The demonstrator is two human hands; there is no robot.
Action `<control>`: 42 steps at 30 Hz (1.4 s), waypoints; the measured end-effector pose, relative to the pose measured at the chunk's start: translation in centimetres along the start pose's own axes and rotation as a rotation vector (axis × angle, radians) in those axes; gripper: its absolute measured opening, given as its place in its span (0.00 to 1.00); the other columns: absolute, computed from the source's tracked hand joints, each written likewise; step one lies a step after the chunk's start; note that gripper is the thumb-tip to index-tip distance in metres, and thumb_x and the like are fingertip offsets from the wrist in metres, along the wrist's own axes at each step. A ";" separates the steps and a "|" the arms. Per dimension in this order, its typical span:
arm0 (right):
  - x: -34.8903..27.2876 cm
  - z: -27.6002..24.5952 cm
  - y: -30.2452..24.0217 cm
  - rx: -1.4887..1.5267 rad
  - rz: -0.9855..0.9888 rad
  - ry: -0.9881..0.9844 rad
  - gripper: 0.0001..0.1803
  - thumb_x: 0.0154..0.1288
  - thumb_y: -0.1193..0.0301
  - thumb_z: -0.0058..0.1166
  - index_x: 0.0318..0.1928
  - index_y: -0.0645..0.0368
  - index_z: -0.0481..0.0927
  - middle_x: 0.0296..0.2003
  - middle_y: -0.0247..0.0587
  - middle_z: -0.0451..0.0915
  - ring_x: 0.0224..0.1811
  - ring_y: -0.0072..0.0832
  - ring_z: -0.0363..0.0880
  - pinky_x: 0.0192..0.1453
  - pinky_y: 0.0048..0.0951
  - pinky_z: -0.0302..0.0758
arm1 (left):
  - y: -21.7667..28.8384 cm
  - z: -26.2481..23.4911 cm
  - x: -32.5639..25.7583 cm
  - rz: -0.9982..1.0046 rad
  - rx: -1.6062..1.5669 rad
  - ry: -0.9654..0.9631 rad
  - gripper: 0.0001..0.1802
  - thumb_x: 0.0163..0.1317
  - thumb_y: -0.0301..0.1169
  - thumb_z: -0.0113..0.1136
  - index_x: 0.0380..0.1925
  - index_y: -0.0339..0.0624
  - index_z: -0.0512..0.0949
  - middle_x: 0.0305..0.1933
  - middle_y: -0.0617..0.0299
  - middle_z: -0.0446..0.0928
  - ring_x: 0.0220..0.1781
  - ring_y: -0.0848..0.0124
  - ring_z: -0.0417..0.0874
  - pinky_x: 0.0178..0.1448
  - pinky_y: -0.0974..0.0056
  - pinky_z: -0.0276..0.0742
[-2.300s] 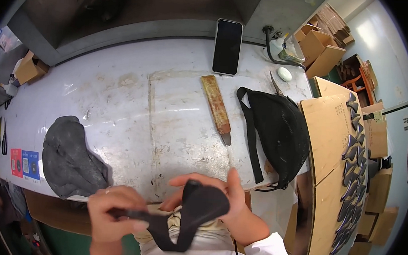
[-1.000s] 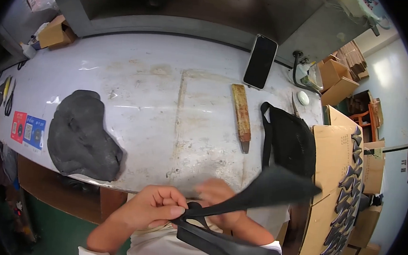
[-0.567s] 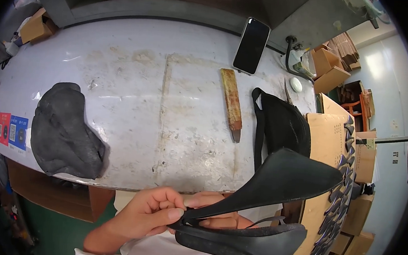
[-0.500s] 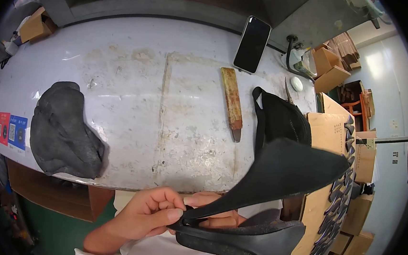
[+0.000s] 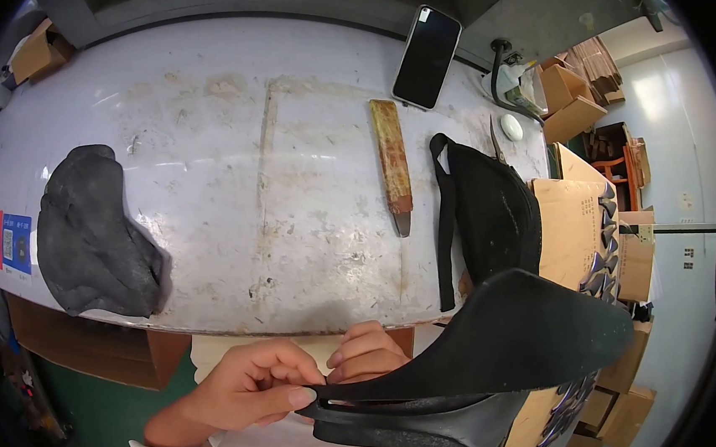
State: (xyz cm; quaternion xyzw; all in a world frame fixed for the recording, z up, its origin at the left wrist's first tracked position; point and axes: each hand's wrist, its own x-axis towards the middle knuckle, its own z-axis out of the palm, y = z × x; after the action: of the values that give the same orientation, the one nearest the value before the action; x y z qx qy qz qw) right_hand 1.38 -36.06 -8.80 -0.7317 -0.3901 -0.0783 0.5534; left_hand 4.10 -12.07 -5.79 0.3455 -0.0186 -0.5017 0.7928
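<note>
Cover (image 5: 535,330) lifted higher, both hands (image 5: 253,383) pinching it, knife (image 5: 394,163), phone (image 5: 427,57) beyond.

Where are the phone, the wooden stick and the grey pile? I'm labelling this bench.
phone (image 5: 426,57), head view, middle of its dark screen.
wooden stick (image 5: 392,154), head view, mid-length of its shaft.
grey pile (image 5: 92,236), head view, centre of its top.

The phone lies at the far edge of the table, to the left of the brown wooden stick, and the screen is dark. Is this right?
Not quite. The head view shows the phone to the right of the brown wooden stick, not to the left. It does lie at the far edge of the table, and its screen is dark.
</note>
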 end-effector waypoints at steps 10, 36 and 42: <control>-0.5 1.1 -0.1 -0.056 -0.006 0.158 0.13 0.55 0.72 0.68 0.40 0.62 0.81 0.40 0.43 0.81 0.45 0.37 0.79 0.44 0.41 0.71 | -0.1 0.2 0.3 -0.005 0.049 -0.027 0.11 0.68 0.18 0.53 0.50 0.32 0.72 0.39 0.58 0.81 0.24 0.86 0.70 0.34 0.76 0.74; 0.3 1.2 -2.8 0.217 0.431 0.369 0.10 0.51 0.75 0.73 0.34 0.61 0.84 0.29 0.38 0.80 0.36 0.28 0.82 0.38 0.25 0.74 | 0.0 0.4 0.4 0.307 0.845 -0.015 0.20 0.68 0.24 0.55 0.60 0.36 0.75 0.17 0.69 0.74 0.17 0.84 0.71 0.21 0.74 0.62; 1.0 0.4 -1.8 0.600 0.590 0.381 0.11 0.54 0.75 0.72 0.37 0.61 0.83 0.34 0.38 0.82 0.39 0.27 0.82 0.42 0.25 0.76 | -0.3 0.8 -0.1 0.015 0.364 0.066 0.22 0.69 0.20 0.51 0.64 0.34 0.71 0.22 0.63 0.78 0.22 0.81 0.77 0.28 0.73 0.72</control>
State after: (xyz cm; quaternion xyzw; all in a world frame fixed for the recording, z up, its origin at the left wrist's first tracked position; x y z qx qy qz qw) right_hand 0.77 -35.08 -7.00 -0.5914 -0.0620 0.0656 0.8013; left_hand 3.48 -12.52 -5.31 0.4992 -0.0856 -0.4726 0.7212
